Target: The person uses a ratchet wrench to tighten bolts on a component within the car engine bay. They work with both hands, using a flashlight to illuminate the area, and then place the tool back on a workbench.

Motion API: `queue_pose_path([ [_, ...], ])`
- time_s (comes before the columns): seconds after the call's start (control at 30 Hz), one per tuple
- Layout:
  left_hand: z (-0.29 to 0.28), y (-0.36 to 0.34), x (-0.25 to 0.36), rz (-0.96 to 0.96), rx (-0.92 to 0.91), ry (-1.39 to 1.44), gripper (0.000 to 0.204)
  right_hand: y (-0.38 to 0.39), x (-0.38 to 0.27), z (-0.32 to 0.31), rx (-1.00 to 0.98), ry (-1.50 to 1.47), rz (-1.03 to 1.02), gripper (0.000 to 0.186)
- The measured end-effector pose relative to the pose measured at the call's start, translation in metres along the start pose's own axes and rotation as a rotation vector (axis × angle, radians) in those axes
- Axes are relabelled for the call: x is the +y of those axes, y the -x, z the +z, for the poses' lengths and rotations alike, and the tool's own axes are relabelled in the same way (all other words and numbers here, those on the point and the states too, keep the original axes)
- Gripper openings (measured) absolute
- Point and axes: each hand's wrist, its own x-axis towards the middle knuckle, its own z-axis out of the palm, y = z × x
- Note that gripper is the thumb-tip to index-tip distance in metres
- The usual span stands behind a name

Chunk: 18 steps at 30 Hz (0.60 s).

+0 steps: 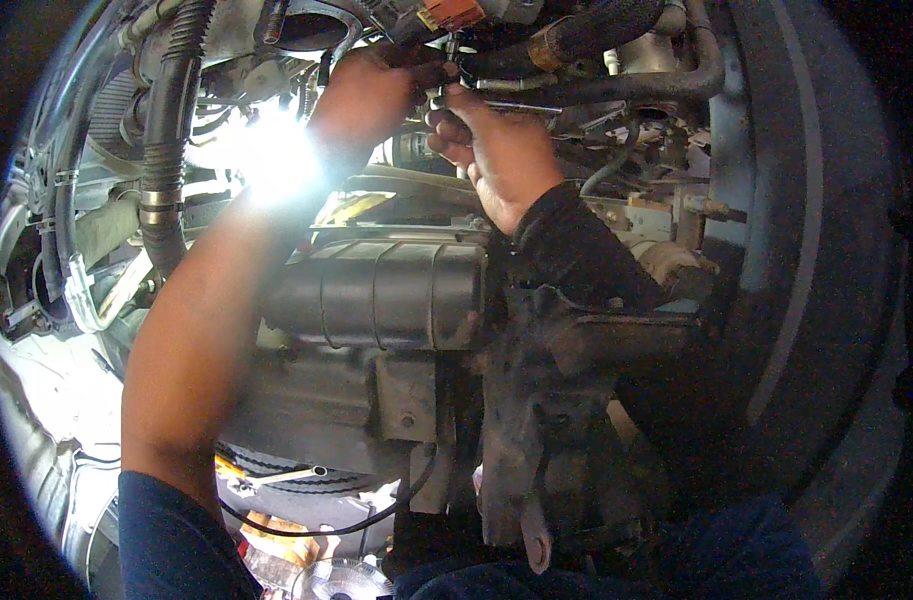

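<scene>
Low down, through a gap, we see a grey surface (pixel 327 510), probably the floor, though glare and clutter blur it. On it we find a brown piece (pixel 277 540) near a round grille (pixel 342 582); farther up, a wrench (pixel 289 476) lies against a black ribbed thing (pixel 329 487).

A vehicle repair spot
I see an exposed engine compartment (pixel 767 150): ribbed hose (pixel 167 130) along its left edge, clamped hose (pixel 602 38) near its upper right corner, wrench (pixel 289 476) toward the lower left.

navy left sleeve (pixel 172 535), black right sleeve (pixel 582 245) (the longer of the two)
</scene>
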Motion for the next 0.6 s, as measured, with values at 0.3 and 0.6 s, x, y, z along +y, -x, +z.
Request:
queue_pose_path([
  [0.3,0.009,-0.016,-0.009,0.026,0.014,0.174,0.036,-0.006,0.000,-0.004,0.037,-0.311,0.111,0.019],
  [0.6,0.001,-0.009,0.003,0.194,-0.073,0.102,0.034,0.004,-0.001,-0.005,0.044,0.275,-0.142,0.034],
])
